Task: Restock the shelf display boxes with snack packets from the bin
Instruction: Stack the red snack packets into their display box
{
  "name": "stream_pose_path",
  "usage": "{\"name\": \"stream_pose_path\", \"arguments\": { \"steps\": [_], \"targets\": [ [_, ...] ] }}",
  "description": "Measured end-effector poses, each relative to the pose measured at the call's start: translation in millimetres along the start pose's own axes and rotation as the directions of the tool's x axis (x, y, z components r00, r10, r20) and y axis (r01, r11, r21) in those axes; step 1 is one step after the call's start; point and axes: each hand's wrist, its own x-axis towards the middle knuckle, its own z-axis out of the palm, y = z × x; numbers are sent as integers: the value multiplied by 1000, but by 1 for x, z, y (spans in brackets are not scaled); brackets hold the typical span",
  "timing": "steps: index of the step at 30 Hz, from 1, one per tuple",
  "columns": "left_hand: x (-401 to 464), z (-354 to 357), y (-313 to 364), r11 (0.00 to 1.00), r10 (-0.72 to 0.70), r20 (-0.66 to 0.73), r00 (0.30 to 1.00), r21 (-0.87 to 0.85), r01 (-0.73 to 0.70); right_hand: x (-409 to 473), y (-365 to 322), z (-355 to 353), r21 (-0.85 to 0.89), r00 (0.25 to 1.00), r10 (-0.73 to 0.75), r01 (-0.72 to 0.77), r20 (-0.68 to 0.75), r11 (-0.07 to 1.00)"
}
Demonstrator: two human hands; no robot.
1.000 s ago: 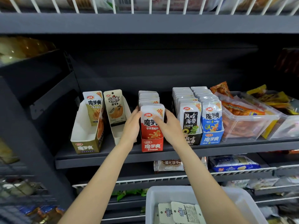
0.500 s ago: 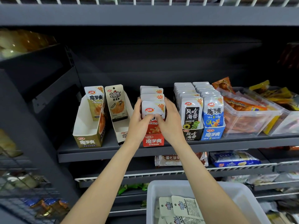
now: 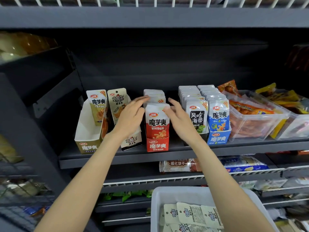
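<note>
**Red box topped up, hands loose either side of it**

Mid shelf (image 3: 117,162), dead centre: red display box (image 3: 157,144), its row of red snack packets (image 3: 157,119) standing upright, packed front to back. Left hand (image 3: 132,118) at the box's 9 o'clock, fingers straight and spread, tips blurred near the rear packet tops; grips nothing. Right hand (image 3: 179,119) at 3 o'clock, fingers relaxed and extended, one tip touching or just beside the front packet's upper corner; contact unclear. Holds nothing.

At 9 o'clock of the red box: cream display box (image 3: 132,142) with one packet upright, then olive display box (image 3: 88,144), also one packet. Both look due for refill.

White bin (image 3: 167,195) at 6 o'clock, below the shelves, holds cream packets (image 3: 189,213) lying flat and overlapping; these appear to match the cream box.

Handling, my judgement: packets light, soft foil-film pouches, likely slick, contents squashy. Best pinched as a small stack by the flat sealed top edge near the hang hole, then slid in upright. A loose packet may flop forward in a near-empty box.
</note>
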Motion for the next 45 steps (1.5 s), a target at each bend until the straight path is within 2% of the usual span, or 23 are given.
{"name": "stream_pose_path", "arguments": {
  "steps": [4, 5, 7, 10, 12, 14, 16, 17, 19, 21, 23, 26, 29, 32, 35, 38, 42, 45],
  "targets": [
    [4, -9, -2, 1000, 19, 107, 994, 13, -21, 18, -2, -15, -103, 991, 33, -19, 129, 994],
    [3, -8, -3, 1000, 6, 117, 993, -10, -5, 22, -3, -16, -121, 983, 48, -27, 178, 992],
    [2, -9, -3, 993, -43, 127, 991, -107, 56, 32, -2, -19, -244, 977, 0, 53, 212, 968],
    [2, -7, -4, 970, -71, 147, 987, -222, 103, 40, 1, -16, -484, 971, -213, 238, 106, 842],
    [1, -6, -4, 958, -76, 141, 987, -265, 111, 38, 3, -11, -604, 916, -399, 343, 45, 719],
    [0, -6, -5, 939, -89, 126, 988, -319, 125, 33, 4, -7, -639, 844, -536, 400, -24, 657],
    [0, -4, -3, 927, -107, 128, 986, -345, 146, 30, 4, -4, -617, 819, -565, 392, -105, 683],
    [-1, -2, -1, 921, -106, 132, 986, -361, 147, 31, 6, -4, -609, 839, -529, 354, -129, 710],
    [-5, 6, 7, 901, -99, 132, 986, -408, 145, 36, 14, -3, -560, 918, -366, 223, -156, 798],
    [-10, 18, 12, 875, -116, 87, 989, -463, 143, 37, 21, -2, -374, 968, -178, 101, -176, 922],
    [-16, 32, 15, 883, -119, 2, 993, -457, 107, 30, 23, 1, -191, 974, -103, 64, -201, 979],
    [-18, 46, 20, 893, -115, -65, 991, -444, 74, 18, 21, 7, -112, 990, -98, 87, -105, 990],
    [-10, 50, 28, 836, -218, -33, 975, -523, 169, 28, 16, 9, -120, 999, -37, 39, 20, 992],
    [-7, 52, 32, 772, -278, -23, 960, -600, 209, 37, 10, 11, -149, 998, 38, -31, 46, 988],
    [-10, 60, 31, 763, -304, -11, 953, -601, 237, 28, 10, 16, 37, 998, 51, -53, 48, 998],
    [-12, 63, 27, 710, -315, 30, 949, -656, 256, 17, 9, 18, 180, 998, 57, -63, 39, 982],
    [-15, 58, 20, 699, -291, 58, 955, -669, 254, 7, 16, 16, 314, 993, 72, -98, 92, 944],
    [-13, 53, 16, 679, -313, 72, 947, -681, 275, 7, 16, 15, 335, 992, 82, -112, 101, 936]
  ]
}}
